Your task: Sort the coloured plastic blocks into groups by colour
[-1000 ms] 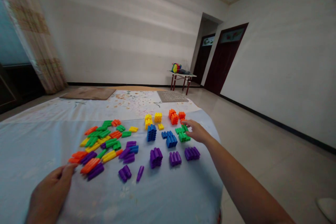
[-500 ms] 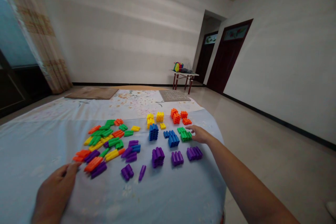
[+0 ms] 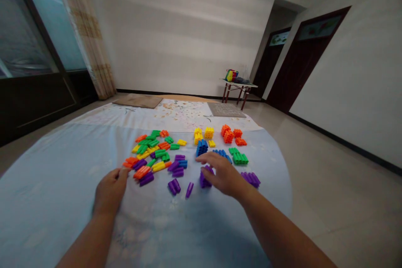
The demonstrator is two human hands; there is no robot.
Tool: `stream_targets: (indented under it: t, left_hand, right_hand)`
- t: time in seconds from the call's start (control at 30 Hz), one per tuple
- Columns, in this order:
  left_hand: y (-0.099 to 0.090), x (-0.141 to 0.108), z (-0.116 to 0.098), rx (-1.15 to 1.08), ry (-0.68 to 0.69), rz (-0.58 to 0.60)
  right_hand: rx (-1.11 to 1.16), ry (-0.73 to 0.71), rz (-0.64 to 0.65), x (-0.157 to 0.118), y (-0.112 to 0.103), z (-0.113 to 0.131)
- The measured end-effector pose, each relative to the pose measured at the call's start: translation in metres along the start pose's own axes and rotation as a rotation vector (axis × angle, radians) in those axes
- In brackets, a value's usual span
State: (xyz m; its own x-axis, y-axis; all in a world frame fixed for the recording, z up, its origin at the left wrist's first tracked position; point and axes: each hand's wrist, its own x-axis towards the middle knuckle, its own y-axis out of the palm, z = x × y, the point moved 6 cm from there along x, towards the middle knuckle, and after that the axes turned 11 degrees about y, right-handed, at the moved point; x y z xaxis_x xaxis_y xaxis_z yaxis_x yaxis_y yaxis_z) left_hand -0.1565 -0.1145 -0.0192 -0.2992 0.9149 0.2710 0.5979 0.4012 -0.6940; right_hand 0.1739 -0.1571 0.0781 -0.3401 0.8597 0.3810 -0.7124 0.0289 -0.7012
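My left hand (image 3: 109,190) is at the near left of a loose pile of plastic tube-shaped blocks. Its fingers are curled in by the thumb, against an orange block (image 3: 130,162); whether they grip anything is hidden. Over the sorted groups hovers my right hand (image 3: 221,171), fingers spread and nothing in it. Below it stands a purple block stack (image 3: 204,179), partly covered. Blue blocks (image 3: 202,148) are just beyond its fingertips. Green blocks (image 3: 239,157) and a purple row (image 3: 251,179) lie to the right of this hand.
Yellow groups (image 3: 198,136) and orange groups (image 3: 227,134) stand farther back. Single purple blocks (image 3: 189,190) lie at the front. A pale cloth (image 3: 63,167) covers the round table. A mat (image 3: 226,109) lies at its far side; a small side table (image 3: 240,85) stands beyond.
My right hand has left the green blocks and come left and nearer, over the purple stack. The left hand stays by the orange block. The camera view has turned left.
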Motion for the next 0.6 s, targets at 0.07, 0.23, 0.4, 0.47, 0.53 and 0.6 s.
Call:
stream_targets:
  t: [0.07,0.23,0.4,0.47,0.53,0.6]
  left_hand:
    - [-0.001,-0.001,0.0,-0.007,0.005,-0.016]
    - [-0.001,-0.001,0.002,-0.046,0.018,-0.037]
    - [0.001,0.001,0.004,-0.061,0.012,-0.021]
    - [0.002,0.002,0.005,-0.065,0.009,-0.014]
    - [0.003,0.002,0.006,-0.061,0.003,-0.003]
    - [0.003,0.002,0.008,-0.051,-0.003,0.013]
  right_hand:
    - [-0.027,-0.002,0.105,0.002,0.032,0.015]
    - [-0.286,0.159,0.281,0.01,0.097,0.016]
    - [-0.385,0.233,0.331,0.014,0.125,0.006]
    - [-0.315,0.202,0.293,0.015,0.127,0.007]
    - [-0.253,0.184,0.252,0.016,0.126,0.008]
    - [-0.218,0.188,0.219,0.018,0.125,0.008]
